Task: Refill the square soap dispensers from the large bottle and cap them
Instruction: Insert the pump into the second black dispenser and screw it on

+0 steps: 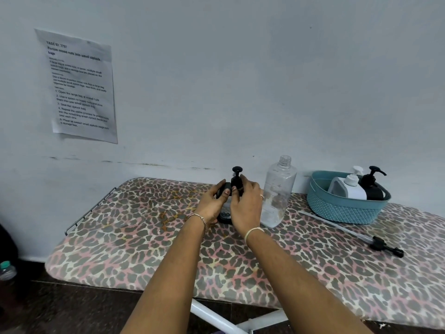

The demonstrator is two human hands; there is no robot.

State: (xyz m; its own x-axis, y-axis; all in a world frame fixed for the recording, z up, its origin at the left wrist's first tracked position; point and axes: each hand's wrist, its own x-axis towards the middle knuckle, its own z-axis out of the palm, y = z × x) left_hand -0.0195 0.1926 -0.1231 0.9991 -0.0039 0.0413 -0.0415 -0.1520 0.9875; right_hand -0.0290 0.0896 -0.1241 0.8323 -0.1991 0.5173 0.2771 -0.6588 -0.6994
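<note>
1. The left hand (pixel 212 203) wraps the black dispenser (pixel 225 216) from its left side, thumb across the front, and holds it upright on the board (pixel 144 237).
2. The right hand (pixel 245 206) pinches the collar of the pump (pixel 237 174), which rises just above its fingertips (pixel 245 180).
3. Key relation: the pump's long axis is vertical and runs straight up between the 2 hands. The right hand is nearer the collar, so any tightening twist likely falls to it while the left steadies the body.
4. The bottle (pixel 277 196), uncapped and almost empty, stands just beyond the right knuckles; a wide wrist turn could knock it.
5. Further right of both hands: a basket (pixel 346 209) with 2 more dispensers, and a loose pump (pixel 381 244) lying flat.
</note>
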